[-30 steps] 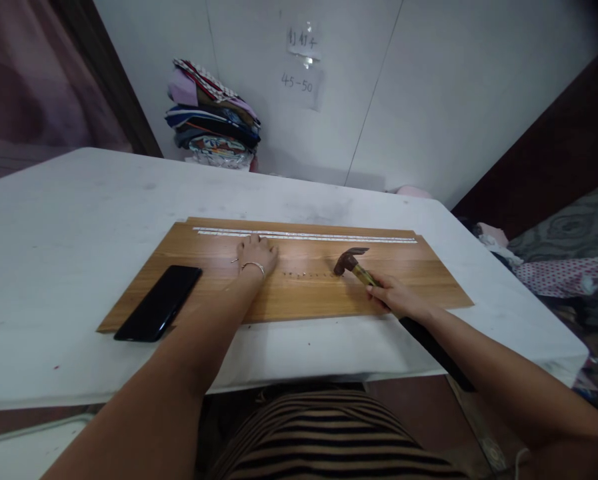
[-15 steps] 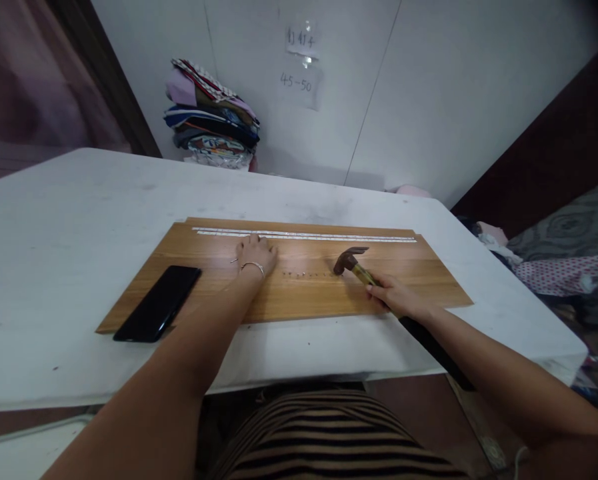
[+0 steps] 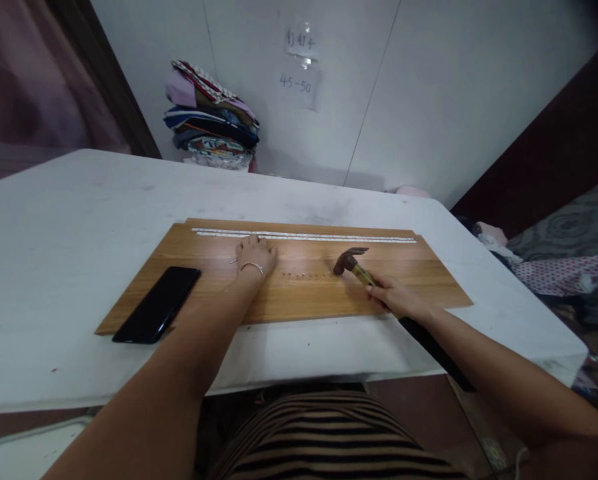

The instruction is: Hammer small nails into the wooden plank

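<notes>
A long wooden board (image 3: 429,280) lies on the white table (image 3: 79,220). My left hand (image 3: 255,255) rests on the board with its fingers curled under, and a thin bangle sits on the wrist. Whether it holds anything is hidden. My right hand (image 3: 396,297) grips the handle of a claw hammer (image 3: 351,261), whose head rests on the board. A short row of nails (image 3: 303,274) stands in the board between my two hands. A loose nail (image 3: 234,260) lies just left of my left hand.
A metal ruler strip (image 3: 329,237) runs along the board's far edge. A black phone (image 3: 157,313) lies on the board's near left corner. Folded cloths (image 3: 211,120) are stacked against the wall behind the table. More fabric (image 3: 563,273) lies to the right.
</notes>
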`<control>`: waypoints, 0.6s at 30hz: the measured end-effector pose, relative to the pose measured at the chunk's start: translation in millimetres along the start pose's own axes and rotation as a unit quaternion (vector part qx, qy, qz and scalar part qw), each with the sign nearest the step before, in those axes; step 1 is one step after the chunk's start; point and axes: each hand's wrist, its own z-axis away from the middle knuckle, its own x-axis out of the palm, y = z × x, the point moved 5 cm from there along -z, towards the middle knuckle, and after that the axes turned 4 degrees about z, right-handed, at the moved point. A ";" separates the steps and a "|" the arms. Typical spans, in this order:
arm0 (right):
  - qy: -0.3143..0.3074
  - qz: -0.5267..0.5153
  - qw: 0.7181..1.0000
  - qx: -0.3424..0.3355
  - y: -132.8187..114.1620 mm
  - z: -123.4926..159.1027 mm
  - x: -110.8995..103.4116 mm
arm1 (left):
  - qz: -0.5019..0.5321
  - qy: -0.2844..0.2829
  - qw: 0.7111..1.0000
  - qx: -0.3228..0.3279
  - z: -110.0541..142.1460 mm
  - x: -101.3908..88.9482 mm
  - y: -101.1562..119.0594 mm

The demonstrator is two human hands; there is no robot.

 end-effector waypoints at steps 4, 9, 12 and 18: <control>0.009 -0.007 1.000 -0.006 0.9 -0.5 -2.7 | -0.002 0.002 1.000 0.001 0.0 -0.1 0.2; 0.005 -0.004 1.000 -0.009 6.4 -2.6 -0.2 | -0.009 0.001 1.000 -0.001 -0.3 0.6 -0.5; 0.003 -0.011 1.000 -0.008 7.5 -3.0 1.0 | -0.003 -0.001 1.000 -0.001 -0.2 0.6 -0.6; 0.003 0.000 1.000 -0.011 3.2 -2.2 -1.5 | 0.005 0.001 1.000 0.000 0.3 -0.1 -0.4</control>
